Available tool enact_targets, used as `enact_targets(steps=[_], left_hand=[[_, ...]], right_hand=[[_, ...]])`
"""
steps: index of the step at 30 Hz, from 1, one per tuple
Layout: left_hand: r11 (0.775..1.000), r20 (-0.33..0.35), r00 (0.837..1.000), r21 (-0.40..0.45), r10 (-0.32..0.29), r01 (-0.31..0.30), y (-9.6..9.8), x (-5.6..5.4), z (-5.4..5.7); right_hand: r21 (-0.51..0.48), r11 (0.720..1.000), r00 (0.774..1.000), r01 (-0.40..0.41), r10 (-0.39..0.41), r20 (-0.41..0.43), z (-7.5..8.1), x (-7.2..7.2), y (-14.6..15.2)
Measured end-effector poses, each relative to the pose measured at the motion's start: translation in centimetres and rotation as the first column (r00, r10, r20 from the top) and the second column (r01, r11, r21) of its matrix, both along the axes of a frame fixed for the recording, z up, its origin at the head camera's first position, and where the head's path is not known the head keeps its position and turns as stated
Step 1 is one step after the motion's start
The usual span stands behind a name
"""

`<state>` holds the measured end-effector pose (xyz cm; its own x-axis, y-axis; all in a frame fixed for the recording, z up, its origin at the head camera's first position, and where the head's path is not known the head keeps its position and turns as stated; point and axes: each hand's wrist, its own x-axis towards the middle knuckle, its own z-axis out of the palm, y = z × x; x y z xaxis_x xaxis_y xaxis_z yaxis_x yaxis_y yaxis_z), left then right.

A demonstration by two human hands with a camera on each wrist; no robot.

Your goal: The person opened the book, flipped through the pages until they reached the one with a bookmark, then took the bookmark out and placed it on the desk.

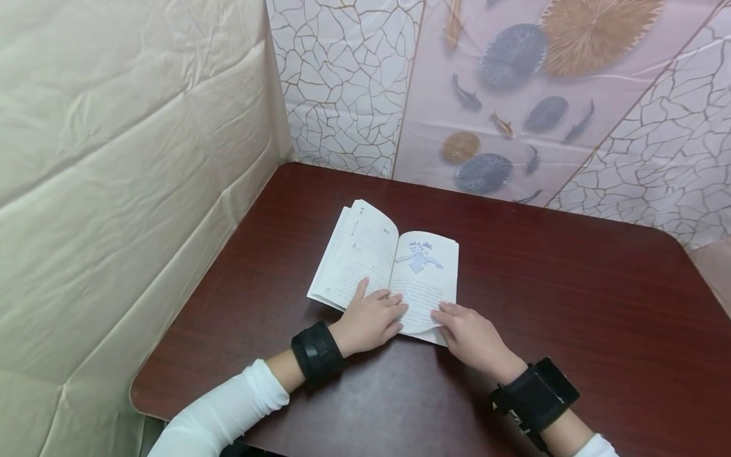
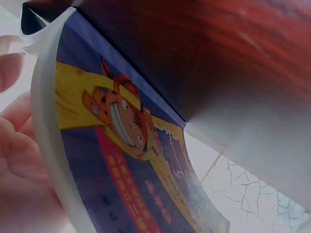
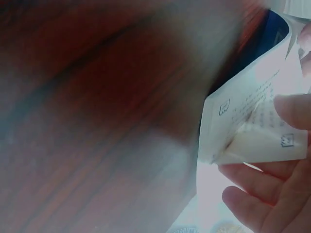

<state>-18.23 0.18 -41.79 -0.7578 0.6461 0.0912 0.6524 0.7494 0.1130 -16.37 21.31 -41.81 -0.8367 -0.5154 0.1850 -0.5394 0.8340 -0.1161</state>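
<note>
An open book [image 1: 371,247] with printed text lies on the table, a blue drawing on its right-hand page [image 1: 425,285]. My left hand [image 1: 368,324] rests on the lower part near the spine, fingers extended across the paper. The left wrist view shows the book's dark blue cover [image 2: 160,150] with a cartoon figure, raised off the table on that side. My right hand [image 1: 474,336] pinches the lower right corner of a page [image 3: 262,111]. In the right wrist view the thumb is on one side of this bent page, the other fingers beneath it.
The dark red-brown table [image 1: 571,304] has rounded corners. A cream cloth [image 1: 143,190] hangs along its left side, and a patterned sheet [image 1: 348,82] hangs behind its far edge. Black bands [image 1: 316,352] circle both wrists.
</note>
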Motion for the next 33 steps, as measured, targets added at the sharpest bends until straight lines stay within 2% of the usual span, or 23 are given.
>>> enact_targets(steps=[4,9,13,18,25,30,31,33], left_hand=[[1.0,0.022,1.0,-0.009,-0.007,0.008,0.2,0.0,0.1],[1.0,0.022,1.0,-0.006,-0.008,0.008,0.4,0.0,0.1],[1.0,-0.003,1.0,0.005,-0.008,0.008,0.5,0.0,-0.1],[1.0,-0.05,0.999,0.021,-0.007,0.008,0.7,0.1,-0.4],[0.999,-0.06,0.998,0.047,0.003,-0.001,0.7,0.2,-0.6],[0.997,-0.04,0.999,0.073,0.01,-0.007,0.5,0.2,-0.5],[0.997,-0.034,0.999,0.078,0.011,-0.008,0.4,0.2,-0.4],[0.994,-0.018,1.0,0.104,0.018,-0.017,0.2,0.2,-0.4]], right_hand=[[-0.064,0.998,0.999,0.028,-0.03,-0.029,0.3,0.0,-0.1],[-0.179,0.982,0.997,0.063,-0.068,-0.022,0.7,0.0,-0.3],[-0.265,0.959,0.995,0.101,-0.103,0.009,0.8,0.0,-0.6],[-0.355,0.916,0.982,0.187,-0.171,0.076,0.7,0.0,-1.0],[-0.382,0.88,0.955,0.281,-0.217,0.204,0.7,0.0,-1.1],[-0.436,0.836,0.936,0.332,-0.236,0.26,0.6,0.1,-1.1],[-0.435,0.836,0.935,0.335,-0.236,0.266,0.5,0.1,-1.1],[-0.399,0.861,0.935,0.316,-0.213,0.283,0.3,0.1,-1.2]])
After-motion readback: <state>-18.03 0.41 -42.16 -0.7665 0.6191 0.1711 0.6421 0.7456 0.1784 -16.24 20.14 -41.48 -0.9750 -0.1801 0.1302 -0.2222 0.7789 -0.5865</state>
